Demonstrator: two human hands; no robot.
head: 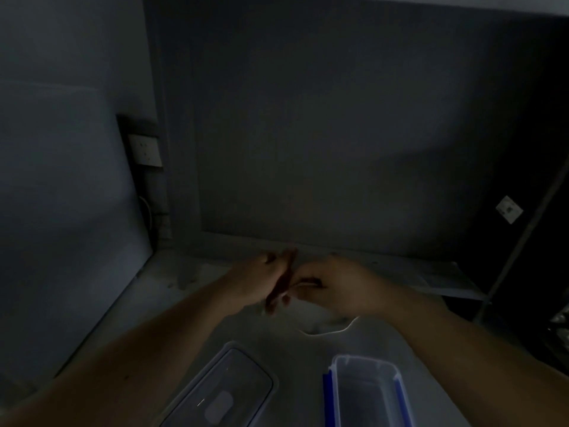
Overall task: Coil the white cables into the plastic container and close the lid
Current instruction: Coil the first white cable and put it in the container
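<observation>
white cable (334, 330) droops from the hands to the table, behind the open plastic container (365, 358) | right hand (335, 288) fingers curl and pinch it | left hand (254, 282) too blurry, cannot tell | cable looks light, soft, bendy; hold near one end

White cable (331, 331), clear container (366, 392) with blue clips, clear lid (221, 392), grey wall (338, 134)
</observation>
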